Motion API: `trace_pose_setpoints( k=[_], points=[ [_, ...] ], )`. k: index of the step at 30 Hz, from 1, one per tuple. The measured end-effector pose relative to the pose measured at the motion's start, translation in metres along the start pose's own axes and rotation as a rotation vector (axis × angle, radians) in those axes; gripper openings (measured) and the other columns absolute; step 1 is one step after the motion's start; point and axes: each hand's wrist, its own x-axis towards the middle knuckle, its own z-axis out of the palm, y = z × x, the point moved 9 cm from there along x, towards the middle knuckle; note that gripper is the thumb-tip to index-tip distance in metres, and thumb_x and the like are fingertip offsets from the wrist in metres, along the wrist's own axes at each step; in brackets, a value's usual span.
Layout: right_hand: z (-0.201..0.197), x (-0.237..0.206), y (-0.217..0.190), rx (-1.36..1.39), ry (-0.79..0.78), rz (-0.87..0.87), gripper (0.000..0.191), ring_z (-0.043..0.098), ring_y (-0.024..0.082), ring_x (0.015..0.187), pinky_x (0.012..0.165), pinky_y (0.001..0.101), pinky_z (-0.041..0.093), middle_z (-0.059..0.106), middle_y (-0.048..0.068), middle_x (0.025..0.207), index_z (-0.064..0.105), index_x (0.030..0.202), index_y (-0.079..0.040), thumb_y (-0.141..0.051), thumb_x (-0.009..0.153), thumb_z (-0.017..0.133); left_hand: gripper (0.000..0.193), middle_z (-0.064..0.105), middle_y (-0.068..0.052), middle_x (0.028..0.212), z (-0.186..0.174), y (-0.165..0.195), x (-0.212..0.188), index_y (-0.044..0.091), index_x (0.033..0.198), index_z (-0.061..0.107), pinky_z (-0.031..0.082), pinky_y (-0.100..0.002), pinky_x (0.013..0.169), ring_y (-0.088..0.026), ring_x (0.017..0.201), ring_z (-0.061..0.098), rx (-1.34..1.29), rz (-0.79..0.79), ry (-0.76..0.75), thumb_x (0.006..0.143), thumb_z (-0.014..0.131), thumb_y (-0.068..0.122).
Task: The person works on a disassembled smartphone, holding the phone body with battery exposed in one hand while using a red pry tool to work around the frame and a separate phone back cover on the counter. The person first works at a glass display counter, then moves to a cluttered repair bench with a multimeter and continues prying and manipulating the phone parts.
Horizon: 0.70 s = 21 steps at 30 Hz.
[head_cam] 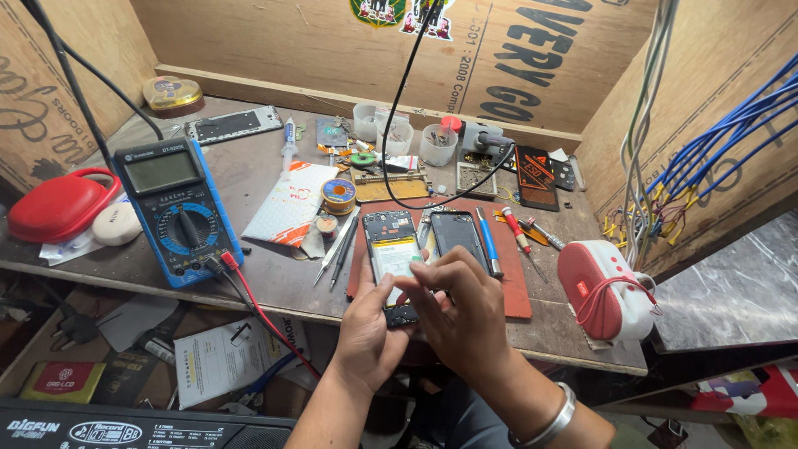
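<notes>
Nearest the camera, both forearms are rising from the bottom edge and meeting over the front of the bench. The left hand (366,328) is cupping the lower end of an opened phone (392,258), fingers curled under its edge and thumb lying along its side, so it is gripping the phone's body. The right hand (453,312), with a smooth metal bangle (544,424) on its wrist, is arching over the same end, fingertips drawn together and pressing down on the phone's bottom part; whether they are pinching anything small cannot be told. The phone is lying flat, back off, showing a pale rectangular battery, on a reddish-brown rubbery mat (515,283). Just beside it a second phone (457,233) with a dark glossy face is resting on the mat. Left of the mat, thin steel tweezers (337,249) are lying on the worn wooden bench (266,274). Farther left, a blue boxy multimeter (179,208) is standing tilted.
</notes>
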Motion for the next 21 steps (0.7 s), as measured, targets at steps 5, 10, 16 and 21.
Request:
trace_pose_setpoints(
  k=[5, 10, 16, 21],
  points=[
    [0.004, -0.005, -0.001, 0.081, -0.075, -0.041, 0.027, 0.071, 0.021, 0.078, 0.063, 0.0329, 0.057, 0.065, 0.017, 0.105, 0.059, 0.117, -0.005, 0.0, 0.094, 0.069, 0.054, 0.052, -0.009, 0.143, -0.01, -0.003, -0.001, 0.032, 0.153, 0.029, 0.05, -0.056, 0.098, -0.028, 0.126, 0.055, 0.035, -0.093, 0.152, 0.1, 0.037, 0.024],
    [0.003, -0.009, 0.014, 0.009, -0.001, 0.024, 0.032, 0.076, 0.017, 0.079, 0.065, 0.0301, 0.059, 0.068, 0.009, 0.095, 0.059, 0.117, -0.012, -0.01, 0.095, 0.082, 0.054, 0.056, -0.012, 0.144, -0.002, -0.001, -0.001, 0.026, 0.155, 0.028, 0.049, -0.055, 0.101, -0.029, 0.128, 0.056, -0.016, -0.012, 0.027, 0.102, 0.037, 0.021],
    [0.013, -0.032, 0.025, 0.21, -0.077, 0.129, 0.063, 0.077, 0.023, 0.101, 0.084, 0.0331, 0.066, 0.068, 0.016, 0.112, 0.034, 0.148, -0.012, -0.003, 0.098, 0.07, 0.055, 0.052, -0.02, 0.143, 0.001, 0.003, 0.005, 0.017, 0.16, 0.028, 0.049, -0.048, 0.107, -0.031, 0.13, 0.056, -0.076, 0.098, -0.071, 0.106, 0.039, 0.014],
    [-0.032, -0.051, 0.066, 0.351, 0.154, 0.322, 0.071, 0.074, 0.027, 0.106, 0.09, 0.0371, 0.065, 0.061, 0.021, 0.125, 0.014, 0.157, -0.015, 0.005, 0.103, 0.057, 0.054, 0.051, -0.019, 0.148, 0.004, 0.003, 0.004, 0.02, 0.156, 0.027, 0.051, -0.052, 0.101, -0.033, 0.133, 0.055, -0.07, 0.071, -0.054, 0.103, 0.036, 0.017]
  ],
)
